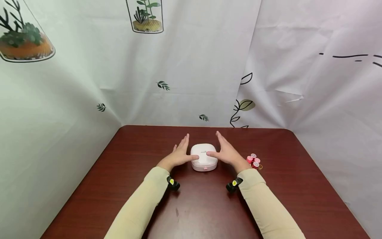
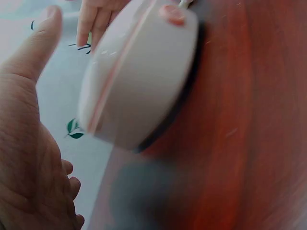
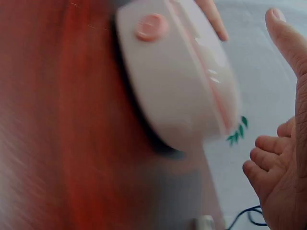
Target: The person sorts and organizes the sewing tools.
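Note:
A white rounded case (image 1: 204, 162) with a closed lid and a pink button (image 3: 152, 27) on its front sits on the table. To its left is my left hand (image 1: 179, 154), fingers straight and thumb stretched toward the lid. My right hand (image 1: 226, 152) mirrors it on the right side, fingers also extended. From above, both thumbs overlap the lid's edges. In the left wrist view a gap shows between the left thumb (image 2: 41, 45) and the case (image 2: 144, 81); the right wrist view shows the right thumb (image 3: 288, 40) apart from it too. Neither hand holds anything.
Several small pink and red cylinders, like thread spools (image 1: 256, 164), stand together beside the right wrist. The dark red-brown table (image 1: 191, 212) meets a white printed cloth (image 1: 191, 66) behind and at the sides. Each wrist wears a small black camera (image 1: 173, 184).

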A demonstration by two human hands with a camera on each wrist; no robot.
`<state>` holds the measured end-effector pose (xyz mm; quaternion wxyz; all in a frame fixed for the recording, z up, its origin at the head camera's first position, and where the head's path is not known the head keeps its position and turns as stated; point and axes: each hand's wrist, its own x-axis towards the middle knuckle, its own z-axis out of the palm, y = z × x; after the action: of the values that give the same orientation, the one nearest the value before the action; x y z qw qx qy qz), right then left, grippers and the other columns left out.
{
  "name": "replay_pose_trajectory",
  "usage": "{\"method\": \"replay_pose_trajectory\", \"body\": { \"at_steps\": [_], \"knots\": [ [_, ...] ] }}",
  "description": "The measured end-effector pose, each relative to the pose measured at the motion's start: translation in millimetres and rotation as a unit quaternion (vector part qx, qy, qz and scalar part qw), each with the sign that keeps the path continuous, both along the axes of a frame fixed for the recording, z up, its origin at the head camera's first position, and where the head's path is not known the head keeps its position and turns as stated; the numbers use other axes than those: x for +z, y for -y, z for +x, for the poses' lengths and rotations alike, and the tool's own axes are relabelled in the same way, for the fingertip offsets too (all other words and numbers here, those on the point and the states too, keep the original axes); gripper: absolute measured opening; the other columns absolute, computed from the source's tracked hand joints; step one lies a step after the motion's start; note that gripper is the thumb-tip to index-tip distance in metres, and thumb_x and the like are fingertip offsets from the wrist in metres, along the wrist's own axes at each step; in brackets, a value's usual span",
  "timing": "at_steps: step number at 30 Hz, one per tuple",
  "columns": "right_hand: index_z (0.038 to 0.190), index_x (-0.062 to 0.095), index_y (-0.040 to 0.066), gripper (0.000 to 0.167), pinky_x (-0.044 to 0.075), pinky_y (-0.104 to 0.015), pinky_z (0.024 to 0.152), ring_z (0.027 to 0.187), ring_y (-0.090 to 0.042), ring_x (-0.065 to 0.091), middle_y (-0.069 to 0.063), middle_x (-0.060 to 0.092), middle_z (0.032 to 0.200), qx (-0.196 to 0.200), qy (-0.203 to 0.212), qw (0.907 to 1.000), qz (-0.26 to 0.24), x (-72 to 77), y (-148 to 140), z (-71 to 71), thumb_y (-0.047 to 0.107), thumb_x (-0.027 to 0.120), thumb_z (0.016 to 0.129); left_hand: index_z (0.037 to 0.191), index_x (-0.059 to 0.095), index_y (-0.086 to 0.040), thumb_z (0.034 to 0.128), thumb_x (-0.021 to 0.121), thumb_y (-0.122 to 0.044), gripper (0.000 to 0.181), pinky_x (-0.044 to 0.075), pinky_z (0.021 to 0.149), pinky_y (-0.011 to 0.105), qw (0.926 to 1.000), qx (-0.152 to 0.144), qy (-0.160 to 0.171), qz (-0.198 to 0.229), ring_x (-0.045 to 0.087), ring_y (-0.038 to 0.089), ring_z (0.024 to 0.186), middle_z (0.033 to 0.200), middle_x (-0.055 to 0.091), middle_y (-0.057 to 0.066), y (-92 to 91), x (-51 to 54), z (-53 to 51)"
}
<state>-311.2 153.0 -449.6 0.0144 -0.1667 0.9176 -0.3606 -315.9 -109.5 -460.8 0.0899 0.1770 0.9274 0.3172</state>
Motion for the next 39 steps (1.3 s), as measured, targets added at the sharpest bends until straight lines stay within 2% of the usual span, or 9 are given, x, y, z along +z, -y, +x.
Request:
{"method": "replay_pose_trajectory", "body": {
  "at_steps": [8,15,18,22,28,39],
  "knots": [
    [0.162,0.013,0.004,0.118,0.028,-0.056,0.117,0.148,-0.035,0.031,-0.016,0.027,0.164,0.026,0.014,0.9983,-0.051,-33.4,7,8.4,0.045,0.085,0.077,0.162,-0.009,-0.014,0.0781,0.078,-0.06,0.13,0.001,0.122,0.055,0.9995,-0.005,0.026,0.019,0.006,0.025,0.155,0.169,0.007,0.011,-15.0,-22.9,9.8],
    [0.162,0.018,0.008,0.124,0.032,-0.059,0.113,0.143,-0.038,0.036,-0.018,0.028,0.163,0.005,0.011,0.9958,-0.091,-51.3,11,8.8,0.047,0.09,0.069,0.163,-0.004,-0.009,0.0726,0.084,-0.057,0.135,-0.006,0.121,0.053,0.9969,0.008,0.012,0.078,0.018,0.029,0.153,0.164,0.026,0.013,-18.3,-36.3,7.3],
    [0.161,0.021,0.009,0.125,0.033,-0.059,0.112,0.143,-0.037,0.037,-0.018,0.029,0.162,-0.003,0.004,0.9955,-0.094,-55.3,11,7.9,0.05,0.091,0.067,0.163,-0.001,-0.011,0.0701,0.085,-0.059,0.135,-0.006,0.121,0.052,0.9966,0.015,0.01,0.081,0.02,0.03,0.153,0.162,0.032,0.013,-18.3,-40.4,6.4],
    [0.161,0.025,0.009,0.126,0.033,-0.058,0.112,0.142,-0.037,0.038,-0.018,0.032,0.161,-0.011,-0.01,0.9957,-0.091,-57.6,13,7.7,0.053,0.092,0.064,0.163,0.008,-0.011,0.0688,0.086,-0.059,0.131,-0.004,0.122,0.052,0.9967,0.016,-0.006,0.08,0.026,0.029,0.151,0.161,0.034,0.012,-17.5,-42.1,6.1],
    [0.159,0.029,0.009,0.125,0.035,-0.055,0.112,0.14,-0.035,0.042,-0.017,0.037,0.158,-0.024,-0.033,0.9958,-0.081,-56.6,17,9.9,0.054,0.093,0.062,0.159,0.024,-0.011,0.0687,0.086,-0.058,0.119,0.002,0.123,0.05,0.9966,0.003,-0.036,0.075,0.043,0.026,0.141,0.154,0.045,0.01,-14.2,-41.1,7.4],
    [0.157,0.036,0.008,0.115,0.041,-0.056,0.107,0.135,-0.038,0.048,-0.019,0.044,0.154,-0.034,-0.075,0.9961,-0.032,-56.3,22,16.5,0.053,0.09,0.066,0.155,0.029,-0.009,0.0689,0.087,-0.056,0.114,0.004,0.123,0.05,0.9969,-0.006,-0.052,0.058,0.051,0.024,0.134,0.146,0.053,0.013,-10.1,-42.0,12.4]
  ]
}}
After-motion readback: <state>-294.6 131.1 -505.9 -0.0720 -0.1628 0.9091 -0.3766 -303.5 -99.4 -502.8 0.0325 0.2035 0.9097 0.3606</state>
